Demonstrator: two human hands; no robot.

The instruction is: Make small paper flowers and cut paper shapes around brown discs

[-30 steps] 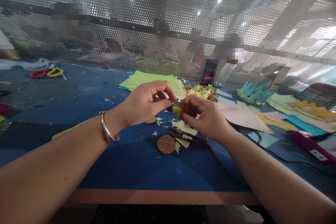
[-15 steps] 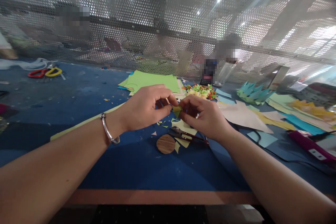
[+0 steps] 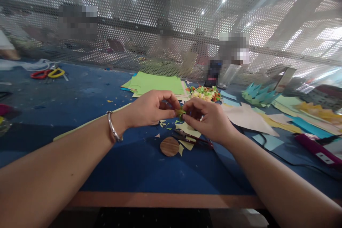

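Between my two hands is a small green piece of folded paper (image 3: 181,112), partly covered by the fingers. My left hand (image 3: 155,108), with a silver bangle at the wrist, pinches its left side between thumb and forefinger. Its right side is pinched by my right hand (image 3: 208,115). Below them on the blue table lie a round wooden disc (image 3: 169,146), dark-handled scissors (image 3: 189,137) and cut paper scraps (image 3: 187,128). Just behind the hands sits a pile of small folded paper flowers (image 3: 204,93) in green, cream and orange.
Green paper sheets (image 3: 160,82) are stacked at the back. Red and yellow scissors (image 3: 48,73) lie far left. On the right are teal pointed paper pieces (image 3: 259,94), loose sheets, a purple power strip (image 3: 317,151) and a black cable (image 3: 283,160). A perforated metal screen (image 3: 149,17) stands behind.
My left hand has shifted slightly down and right, its thumb and forefinger closer to the right hand's fingertips. The green paper now looks more bunched. The view has shifted slightly.
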